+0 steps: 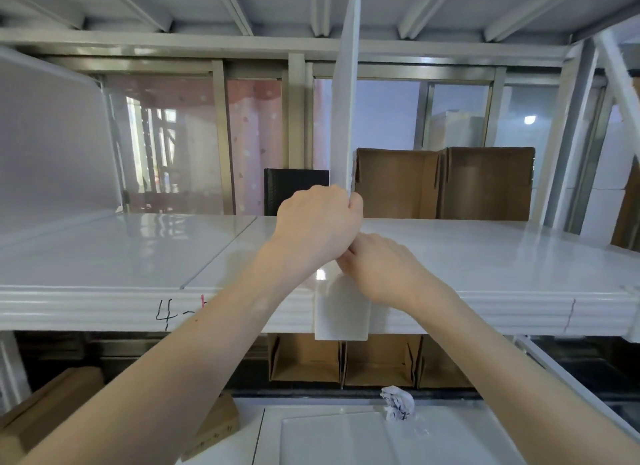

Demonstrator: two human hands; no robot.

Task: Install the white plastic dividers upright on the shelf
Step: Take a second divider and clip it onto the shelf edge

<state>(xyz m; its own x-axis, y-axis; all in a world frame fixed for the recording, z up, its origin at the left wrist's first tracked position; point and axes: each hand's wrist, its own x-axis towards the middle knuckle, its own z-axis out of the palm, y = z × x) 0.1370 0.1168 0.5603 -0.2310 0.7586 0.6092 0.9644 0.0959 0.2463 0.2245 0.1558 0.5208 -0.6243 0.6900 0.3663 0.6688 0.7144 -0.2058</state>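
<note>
A white plastic divider point(346, 94) stands upright, edge-on to me, on the glossy white shelf point(121, 257), reaching up to the shelf above. Its lower front tab point(341, 317) hangs over the shelf's front lip. My left hand point(317, 222) is closed around the divider's front edge a little above the shelf. My right hand point(384, 267) sits just below it, its fingers pressed against the divider's base at the shelf's front edge. Another white divider point(52, 146) stands upright at the far left.
Open cardboard boxes point(446, 184) stand at the back right of the shelf, a black panel point(294, 187) behind my left hand. More cardboard boxes point(377, 360) sit on the level below, with a crumpled paper point(398, 403) on a white surface. The lip bears handwritten "4-".
</note>
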